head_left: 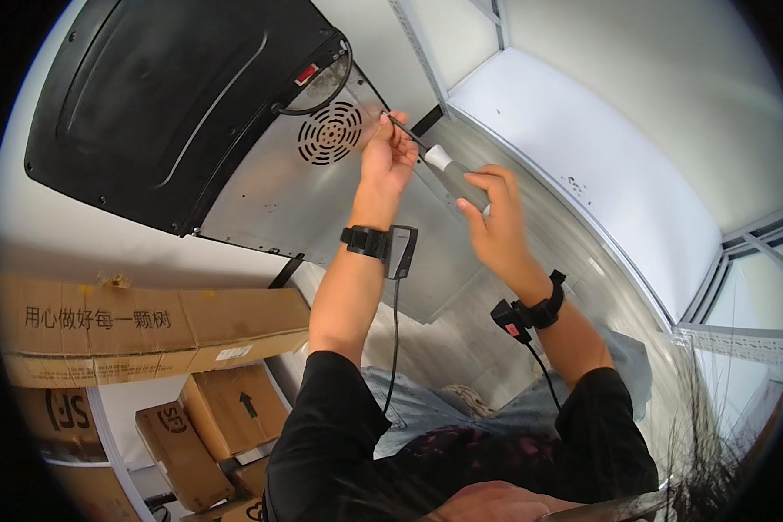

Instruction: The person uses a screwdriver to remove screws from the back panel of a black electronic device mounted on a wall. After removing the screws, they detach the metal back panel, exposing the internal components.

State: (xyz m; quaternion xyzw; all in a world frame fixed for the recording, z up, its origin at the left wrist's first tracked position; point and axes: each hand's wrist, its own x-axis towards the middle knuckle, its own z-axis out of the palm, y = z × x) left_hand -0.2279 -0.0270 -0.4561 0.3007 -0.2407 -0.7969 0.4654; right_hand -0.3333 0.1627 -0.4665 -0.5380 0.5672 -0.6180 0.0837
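Note:
A screwdriver (439, 159) with a pale grey handle and thin metal shaft points up-left at the silver metal back panel (261, 187) of a black-cased appliance (161, 96). My right hand (496, 222) grips the handle. My left hand (390, 157) pinches the shaft near its tip, close to the panel's right edge and just right of the round vent grille (329, 132). Both wrists wear black bands with small devices and cables.
A black cable (322, 96) loops over the appliance's top corner. Brown cardboard boxes (148, 335) are stacked at the lower left. A white shelf surface (583, 165) and metal shelving uprights (422, 52) lie to the right. My jeans-clad knees are below.

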